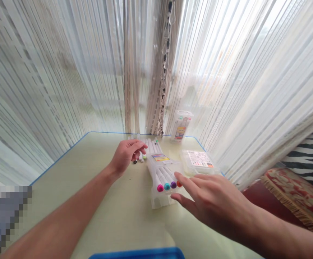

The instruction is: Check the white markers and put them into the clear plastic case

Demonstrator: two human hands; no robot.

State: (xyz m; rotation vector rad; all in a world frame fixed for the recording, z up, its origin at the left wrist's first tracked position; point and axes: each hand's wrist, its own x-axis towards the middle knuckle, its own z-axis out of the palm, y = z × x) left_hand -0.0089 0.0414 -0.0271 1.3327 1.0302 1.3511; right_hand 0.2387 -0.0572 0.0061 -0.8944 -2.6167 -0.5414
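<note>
A clear plastic marker case (pixel 155 180) lies open in the middle of the table, its near end towards me. White markers rest in it with pink (pixel 160 188), turquoise (pixel 167 186), purple (pixel 173 185) and orange (pixel 179 183) cap ends facing me. My right hand (pixel 210 192) is at the case's right side, index finger at the orange-ended marker and thumb spread below it. Left of the case, my left hand (pixel 126 154) has its fingers curled in beside a group of loose white markers (pixel 151 145). Whatever those fingers may hold is hidden.
A clear case (pixel 182 126) stands upright at the back right. Another case with a white label (pixel 198 160) lies flat to the right. A blue object's edge (pixel 137 253) shows at the front. String curtains (pixel 99 72) hang behind the table (pixel 91 201); a fringed, patterned cushion (pixel 293 194) is at right.
</note>
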